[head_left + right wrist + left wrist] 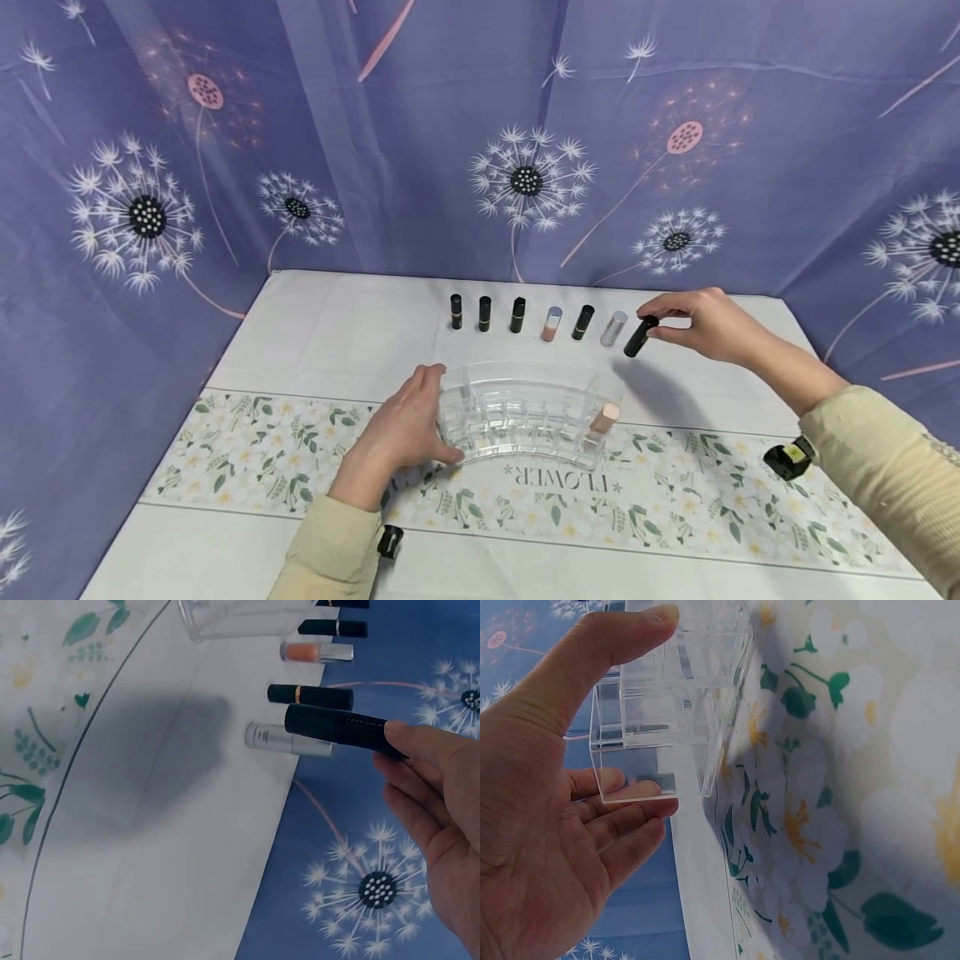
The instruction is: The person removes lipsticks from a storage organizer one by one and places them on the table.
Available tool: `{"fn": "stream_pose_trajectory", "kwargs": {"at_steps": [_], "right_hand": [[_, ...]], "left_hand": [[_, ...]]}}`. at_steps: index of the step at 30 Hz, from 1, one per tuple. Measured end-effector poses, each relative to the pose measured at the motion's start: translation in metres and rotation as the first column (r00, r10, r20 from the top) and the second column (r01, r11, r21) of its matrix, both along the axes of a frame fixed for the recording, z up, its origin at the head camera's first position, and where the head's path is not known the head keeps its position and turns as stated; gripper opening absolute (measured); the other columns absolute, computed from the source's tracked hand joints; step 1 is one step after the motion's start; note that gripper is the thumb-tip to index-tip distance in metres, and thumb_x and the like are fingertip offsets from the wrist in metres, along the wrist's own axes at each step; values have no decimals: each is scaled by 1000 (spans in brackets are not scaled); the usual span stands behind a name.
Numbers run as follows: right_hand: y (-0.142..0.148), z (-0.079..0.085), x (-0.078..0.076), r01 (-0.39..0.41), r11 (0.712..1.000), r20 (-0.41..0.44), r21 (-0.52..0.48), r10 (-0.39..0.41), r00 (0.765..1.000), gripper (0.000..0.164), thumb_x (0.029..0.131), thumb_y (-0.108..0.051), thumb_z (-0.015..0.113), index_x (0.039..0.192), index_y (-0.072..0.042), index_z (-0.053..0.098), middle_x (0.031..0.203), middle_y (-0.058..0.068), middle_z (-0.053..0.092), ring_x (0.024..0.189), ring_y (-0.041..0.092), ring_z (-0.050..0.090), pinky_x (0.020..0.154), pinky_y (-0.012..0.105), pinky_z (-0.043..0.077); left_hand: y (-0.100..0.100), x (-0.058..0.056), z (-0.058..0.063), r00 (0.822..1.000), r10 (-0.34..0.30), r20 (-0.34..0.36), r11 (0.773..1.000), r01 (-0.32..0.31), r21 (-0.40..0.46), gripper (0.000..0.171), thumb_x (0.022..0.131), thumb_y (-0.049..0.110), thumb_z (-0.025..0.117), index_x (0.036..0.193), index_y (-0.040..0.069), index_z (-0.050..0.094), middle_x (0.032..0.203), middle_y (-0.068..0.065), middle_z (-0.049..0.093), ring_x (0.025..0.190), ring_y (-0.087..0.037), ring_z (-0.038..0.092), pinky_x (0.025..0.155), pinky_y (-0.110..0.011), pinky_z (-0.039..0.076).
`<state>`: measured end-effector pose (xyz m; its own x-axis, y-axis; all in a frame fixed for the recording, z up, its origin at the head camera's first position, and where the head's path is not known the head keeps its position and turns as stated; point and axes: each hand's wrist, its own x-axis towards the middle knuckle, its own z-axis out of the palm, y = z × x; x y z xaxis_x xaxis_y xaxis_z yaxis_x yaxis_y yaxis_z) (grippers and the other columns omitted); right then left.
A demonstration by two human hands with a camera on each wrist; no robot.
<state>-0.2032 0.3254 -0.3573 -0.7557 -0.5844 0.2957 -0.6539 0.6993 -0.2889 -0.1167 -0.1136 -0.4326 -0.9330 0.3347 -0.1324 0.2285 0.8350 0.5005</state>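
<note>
A clear, curved lipstick organizer (517, 387) with many compartments lies on the table. My left hand (405, 421) grips its left end, and the left wrist view shows the thumb on one side of the clear wall (634, 769) with the fingers on the other. A pale pink lipstick (605, 417) stands in a right-end compartment. Above the table, behind and right of the organizer, my right hand (697, 323) pinches a black lipstick tube (640, 338) by its upper end. In the right wrist view this tube (330, 727) hangs tilted, overlapping the silver tube.
Behind the organizer stands a row: several black lipsticks (485, 314), a peach tube with a silvery cap (552, 323) and a silver tube (613, 328). A floral runner (697, 483) crosses the white table. Purple dandelion-print cloth (420, 167) hangs behind and at the sides.
</note>
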Motion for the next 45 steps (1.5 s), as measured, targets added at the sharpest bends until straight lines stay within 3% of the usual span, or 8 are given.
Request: {"fn": "stream_pose_trajectory", "kwargs": {"at_steps": [26,35,45], "right_hand": [[19,-32,-11,79,997,57,-1,-79,995,33,86,1,87,118,-5,79,103,6,81,92,28,78,84,51,63],[20,-47,-16,91,996,24,-23,-90,996,33,87,5,84,118,-3,79,107,10,81,92,30,78,84,51,62],[19,-53,-21,106,994,49,-39,-104,993,31,89,7,81,119,0,77,111,17,79,96,37,77,87,57,61]], "left_hand": [[0,0,-1,1000,-1,1,1000,1,-10,126,65,37,105,162,0,32,149,-19,49,132,-35,56,100,-51,57],[0,0,-1,1000,-5,-5,1000,5,-1,127,65,36,105,162,-1,32,150,-19,49,135,-36,55,104,-51,55],[0,0,-1,1000,-2,-10,1000,2,-5,128,64,36,105,162,-1,32,152,-20,49,140,-37,53,111,-51,52]]}}
